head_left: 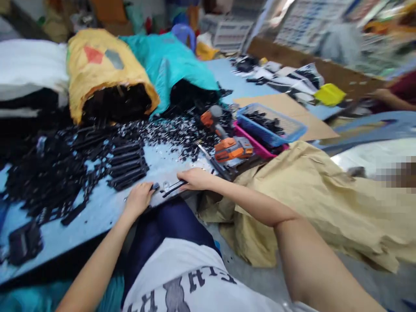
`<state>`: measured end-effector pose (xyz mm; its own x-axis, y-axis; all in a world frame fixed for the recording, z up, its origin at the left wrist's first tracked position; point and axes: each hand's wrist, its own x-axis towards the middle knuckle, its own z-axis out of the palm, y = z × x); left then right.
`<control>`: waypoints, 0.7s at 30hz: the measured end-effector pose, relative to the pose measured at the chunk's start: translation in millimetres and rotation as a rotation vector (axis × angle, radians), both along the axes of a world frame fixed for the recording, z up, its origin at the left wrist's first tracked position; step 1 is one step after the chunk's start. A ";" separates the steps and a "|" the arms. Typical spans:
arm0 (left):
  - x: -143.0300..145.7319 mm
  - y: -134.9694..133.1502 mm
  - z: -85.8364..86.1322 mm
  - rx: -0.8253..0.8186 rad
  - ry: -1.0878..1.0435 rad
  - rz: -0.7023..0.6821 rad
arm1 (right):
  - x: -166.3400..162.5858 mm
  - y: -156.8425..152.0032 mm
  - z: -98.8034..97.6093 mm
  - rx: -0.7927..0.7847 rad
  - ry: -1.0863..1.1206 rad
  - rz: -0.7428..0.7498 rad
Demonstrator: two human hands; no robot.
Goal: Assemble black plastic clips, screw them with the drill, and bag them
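At the table's front edge my left hand [139, 197] is closed, with a small dark cylindrical piece [155, 186] showing at its fingertips. What that piece is, I cannot make out. My right hand [196, 178], also closed, grips a thin black strip [173, 189] that points left toward the other hand. Between the hands lies bare blue tabletop with a small clear round thing [166, 185] on it. Just beyond my right hand rests a long tool with a metal blade and dark handle [214, 162]. An orange and grey cordless drill [233, 148] lies behind it.
Ribbed black bars [128, 164] lie in a row, left of them a heap of black parts [45, 173]. Yellow [107, 65] and teal [182, 60] sacks spill small black pieces. A blue basket [276, 138] sits in a pink one [256, 147]. Brown paper [312, 203] covers the right; another person's arm [390, 99] shows beyond.
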<state>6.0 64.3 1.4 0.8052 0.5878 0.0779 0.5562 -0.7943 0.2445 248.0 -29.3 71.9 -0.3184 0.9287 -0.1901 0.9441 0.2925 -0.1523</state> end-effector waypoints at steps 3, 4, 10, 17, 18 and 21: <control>-0.3 -1.5 3.0 -0.068 0.023 0.008 | -9.0 -0.5 -23.2 -0.002 0.048 0.078; 0.3 -1.9 3.8 -0.090 0.030 0.009 | -12.3 0.0 -30.2 -0.005 0.045 0.083; 6.0 -6.7 13.5 -0.168 0.046 0.031 | -24.1 2.8 -51.0 0.021 0.040 0.061; -1.6 -16.2 15.1 -0.122 -0.097 0.059 | -36.3 0.0 -29.0 0.157 -0.033 0.011; -3.3 -17.7 13.5 -0.102 -0.142 0.052 | -38.0 -0.5 -25.1 0.178 -0.056 0.018; -6.1 -16.7 4.4 -0.017 -0.270 0.036 | -38.9 2.3 -18.2 0.244 -0.121 0.106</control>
